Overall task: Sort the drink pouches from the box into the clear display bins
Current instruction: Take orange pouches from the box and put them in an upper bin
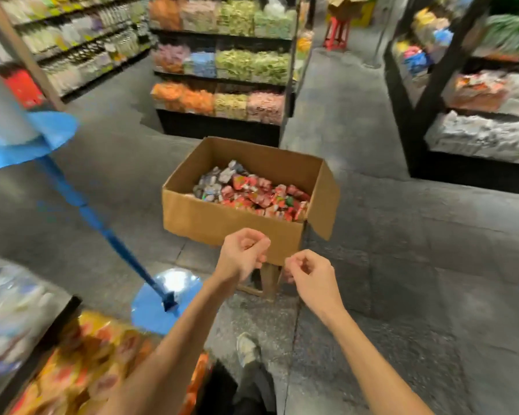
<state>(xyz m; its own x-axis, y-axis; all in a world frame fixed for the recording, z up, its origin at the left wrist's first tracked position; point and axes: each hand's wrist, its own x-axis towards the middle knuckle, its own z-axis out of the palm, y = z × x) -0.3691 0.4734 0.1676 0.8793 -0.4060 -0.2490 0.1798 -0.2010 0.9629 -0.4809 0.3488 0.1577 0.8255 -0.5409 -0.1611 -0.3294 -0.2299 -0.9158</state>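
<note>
At 7 o'clock, closest to me, a clear display bin (81, 369) holds orange and yellow packets, too blurred to count. My one visible shoe (246, 348) stands on the grey floor at 6 o'clock. My left hand (243, 256) and right hand (309, 277) hang side by side in front of me, just apart. The fingers of both curl into loose fists, and I see nothing held in either.

Just past my knuckles at 12 o'clock sits one cardboard box (231, 217) on a small stool (270, 280). Its long axis runs from 9 toward 4 o'clock, and its right flap hangs open at 3 o'clock. The drink pouches (252, 190) lie heaped inside it, silver-grey ones toward 10 o'clock and red ones toward 3. They point every way, there are too many to count, and their printing is blurred beyond reading.

A blue stand (153, 307) leans at 9 o'clock. Farther off at 12 o'clock, shelf bins (222, 70) sit in three tiers, filled with orange, green, pink and blue packets.
</note>
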